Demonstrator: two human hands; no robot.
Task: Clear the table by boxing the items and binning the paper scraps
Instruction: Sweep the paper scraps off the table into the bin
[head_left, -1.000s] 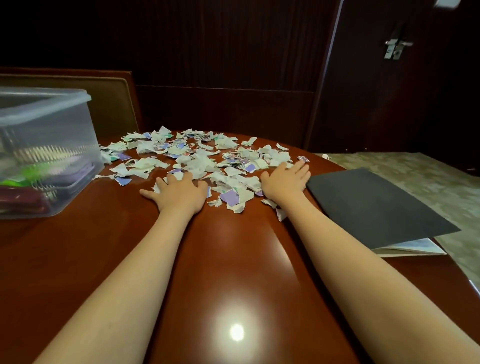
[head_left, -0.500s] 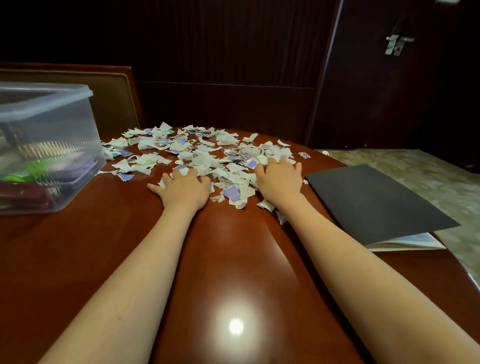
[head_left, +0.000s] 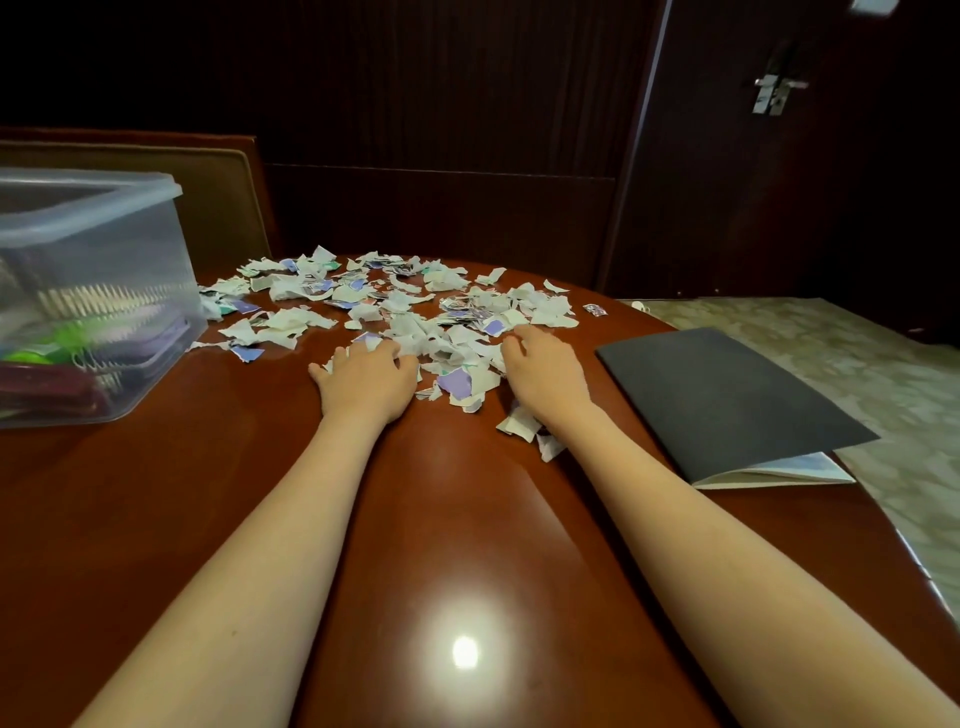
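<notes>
A wide scatter of torn white and purple paper scraps (head_left: 400, 306) covers the far middle of the brown table (head_left: 441, 519). My left hand (head_left: 366, 382) lies palm down at the near left edge of the heap, fingers curling into the scraps. My right hand (head_left: 545, 374) rests on the near right edge, fingers bent inward against the paper. A small mound (head_left: 457, 364) is bunched between the two hands. A few scraps (head_left: 524, 428) lie under my right wrist. A clear plastic box (head_left: 88, 291) at the left holds spiral notebooks and green and dark red items.
A dark grey folder (head_left: 727, 400) with paper inside lies at the table's right edge. One stray scrap (head_left: 595, 309) sits apart at the far right. A chair back (head_left: 223, 197) stands behind the box. Dark wall panels and a door are beyond; patterned floor lies to the right.
Both hands have slid inward toward each other, the right one most, and their fingers have curled, bunching scraps into a mound between them.
</notes>
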